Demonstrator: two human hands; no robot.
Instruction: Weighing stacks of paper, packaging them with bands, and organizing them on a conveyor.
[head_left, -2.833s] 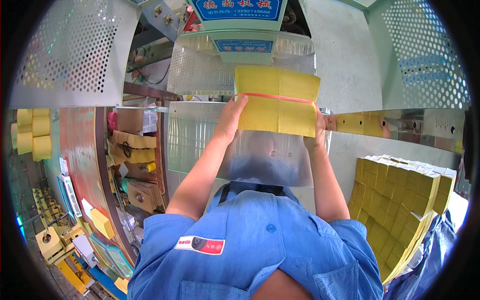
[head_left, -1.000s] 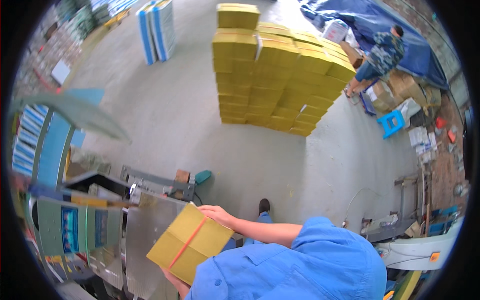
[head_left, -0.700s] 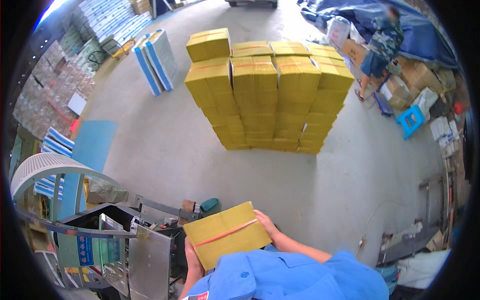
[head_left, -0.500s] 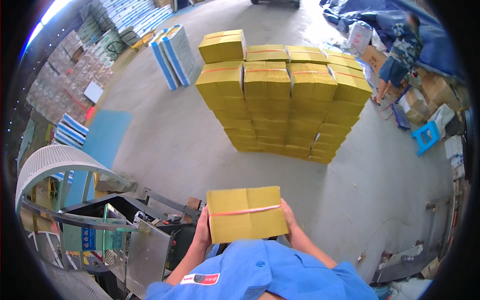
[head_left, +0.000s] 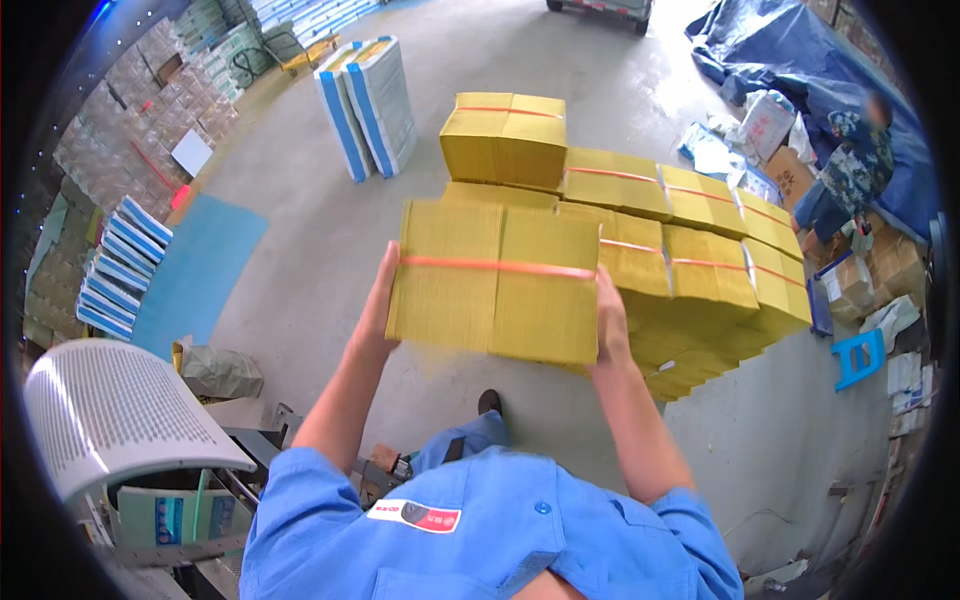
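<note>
Between my two hands is a bundle of yellow paper (head_left: 495, 305), block-shaped and bound round the middle with an orange-red strap. My left hand (head_left: 381, 305) presses against its left end, and my right hand (head_left: 612, 330) clasps the right end. The bundle is raised in front of me and covers the near left part of a stack of similar yellow bundles (head_left: 715, 285). One bundle (head_left: 503, 140) sits higher than the rest at the stack's far left corner. Whether the held bundle touches the stack cannot be made out.
A machine with a perforated metal guard (head_left: 125, 415) stands close on my left. Beyond it are white-and-blue packs (head_left: 375, 110) and a blue floor patch (head_left: 205, 265). On the right, another person (head_left: 850, 165) bends near cartons, a blue stool (head_left: 857, 360) and a blue tarpaulin (head_left: 790, 60).
Both hands have lifted the bundle and carried it forward, away from my body, to the near left side of the stack. My body has come nearer the stack. The other person bends lower.
</note>
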